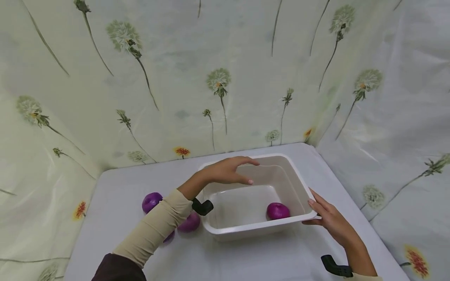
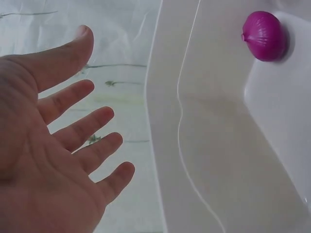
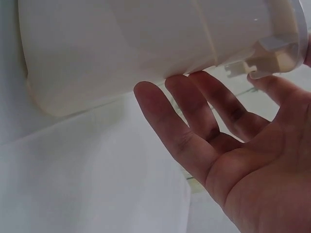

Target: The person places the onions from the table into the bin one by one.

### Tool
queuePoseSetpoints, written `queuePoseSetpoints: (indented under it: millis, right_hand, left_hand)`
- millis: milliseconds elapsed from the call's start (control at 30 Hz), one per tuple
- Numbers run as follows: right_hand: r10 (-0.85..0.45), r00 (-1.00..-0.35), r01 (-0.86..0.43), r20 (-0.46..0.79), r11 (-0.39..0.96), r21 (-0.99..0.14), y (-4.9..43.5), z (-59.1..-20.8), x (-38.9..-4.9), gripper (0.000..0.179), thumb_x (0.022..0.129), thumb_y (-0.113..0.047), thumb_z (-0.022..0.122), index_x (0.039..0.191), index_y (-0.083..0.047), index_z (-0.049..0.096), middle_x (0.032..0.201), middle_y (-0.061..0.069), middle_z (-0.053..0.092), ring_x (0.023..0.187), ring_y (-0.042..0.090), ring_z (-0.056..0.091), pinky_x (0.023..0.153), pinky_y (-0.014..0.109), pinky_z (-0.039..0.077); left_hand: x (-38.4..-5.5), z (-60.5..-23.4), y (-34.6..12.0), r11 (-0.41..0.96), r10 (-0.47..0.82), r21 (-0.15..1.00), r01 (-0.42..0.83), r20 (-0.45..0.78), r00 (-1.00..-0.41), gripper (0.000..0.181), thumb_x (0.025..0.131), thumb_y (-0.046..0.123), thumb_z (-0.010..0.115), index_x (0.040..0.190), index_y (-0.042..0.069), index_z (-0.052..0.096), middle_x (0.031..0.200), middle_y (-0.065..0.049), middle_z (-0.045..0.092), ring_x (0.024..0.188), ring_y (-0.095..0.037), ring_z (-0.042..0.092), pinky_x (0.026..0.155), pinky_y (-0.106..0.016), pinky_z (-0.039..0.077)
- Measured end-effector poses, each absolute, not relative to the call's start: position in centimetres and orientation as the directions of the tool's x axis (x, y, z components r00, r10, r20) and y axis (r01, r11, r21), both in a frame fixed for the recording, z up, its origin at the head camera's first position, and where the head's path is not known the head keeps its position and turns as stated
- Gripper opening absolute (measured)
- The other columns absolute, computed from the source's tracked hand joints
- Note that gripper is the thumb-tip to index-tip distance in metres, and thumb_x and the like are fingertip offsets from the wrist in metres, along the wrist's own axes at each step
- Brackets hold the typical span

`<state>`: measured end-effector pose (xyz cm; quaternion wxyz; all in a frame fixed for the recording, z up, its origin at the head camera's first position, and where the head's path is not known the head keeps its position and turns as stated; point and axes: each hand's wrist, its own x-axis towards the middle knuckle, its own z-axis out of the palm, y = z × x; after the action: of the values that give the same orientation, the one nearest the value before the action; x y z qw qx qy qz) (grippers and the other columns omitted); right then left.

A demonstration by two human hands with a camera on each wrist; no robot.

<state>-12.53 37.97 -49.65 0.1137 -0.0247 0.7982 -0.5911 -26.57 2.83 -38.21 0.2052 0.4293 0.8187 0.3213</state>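
A white plastic tub stands on the table with one purple onion inside, in its near right corner. My left hand hovers over the tub, fingers spread and holding nothing. In the left wrist view the left hand shows its bare palm, with the tub wall and the onion beyond it. My right hand grips the tub's right rim, thumb on top and fingers beneath. From the right wrist, the fingers of the right hand rest against the tub's outer side.
Left of the tub lie more purple onions: one farther back, one against the tub's side, and one partly hidden by my left sleeve. A white cloth covers the table. Dandelion-printed sheeting hangs behind and beside it.
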Motion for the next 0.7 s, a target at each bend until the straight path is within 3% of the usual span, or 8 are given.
queuePoseSetpoints:
  millis: [267,500,700]
  right_hand:
    - [-0.166,-0.976,0.081,-0.139,0.316,-0.945,38.2,-49.2,-12.7,0.058,0.109,-0.038,0.038,0.161,-0.028,0.014,0.155,0.025,0.028,0.108,0.016,0.065,0.082,0.045,0.061]
    - [-0.176,-0.974,0.086,-0.144,0.3,-0.95,38.1,-49.6,-12.6,0.058,0.109,-0.036,0.037,0.161,-0.028,0.014,0.148,-0.005,0.037,0.107,0.007,0.066,0.082,0.043,0.061]
    - [-0.188,-0.972,0.078,-0.139,0.299,-0.951,37.6,-49.8,-12.7,0.057,0.11,-0.035,0.036,0.162,-0.026,0.013,0.145,-0.013,0.037,0.107,0.007,0.066,0.081,0.041,0.061]
  left_hand:
    - [-25.9,-37.8,-2.5,0.451,0.754,0.734,0.508,-0.009,-0.657,0.058,0.095,0.035,0.068,0.148,0.023,0.047,0.155,0.0,0.043,0.147,-0.021,0.037,0.117,-0.049,0.036]
    - [-24.8,-40.1,-7.6,0.405,0.617,0.842,0.357,0.037,-0.786,0.056,0.098,0.028,0.065,0.15,0.017,0.045,0.157,-0.003,0.042,0.148,-0.03,0.035,0.115,-0.051,0.039]
    - [-23.7,-43.4,-11.7,0.411,0.497,0.886,0.216,-0.019,-0.868,0.056,0.098,0.028,0.065,0.149,0.019,0.045,0.155,-0.005,0.044,0.146,-0.033,0.037,0.114,-0.055,0.037]
